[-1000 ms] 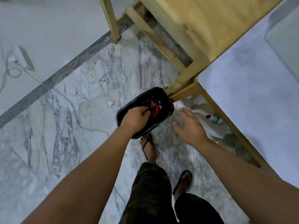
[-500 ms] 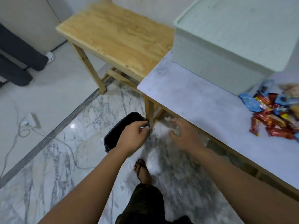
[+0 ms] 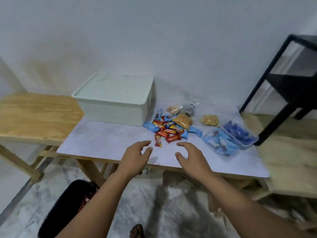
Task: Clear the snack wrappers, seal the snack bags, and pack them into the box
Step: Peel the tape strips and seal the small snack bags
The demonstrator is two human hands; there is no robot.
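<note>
A pile of red and blue snack wrappers [image 3: 169,132] lies on the white table top [image 3: 106,143]. Behind it are clear bags of snacks [image 3: 182,121] and a bag of nuts [image 3: 210,120]. Two clear bags with blue packets [image 3: 220,142] lie at the right. A pale lidded box [image 3: 115,98] stands at the back left of the table. My left hand [image 3: 137,156] and my right hand [image 3: 190,158] hover over the table's front edge, fingers spread and loosely bent, holding nothing, just short of the wrappers.
A black bin [image 3: 66,206] with red wrappers inside stands on the marble floor under my left arm. A wooden bench [image 3: 32,115] adjoins the table on the left. A black frame stand [image 3: 281,83] rises at the right.
My view has swung up from the bin on the floor to the table. Both hands have risen from beside the bin to the table's front edge, empty.
</note>
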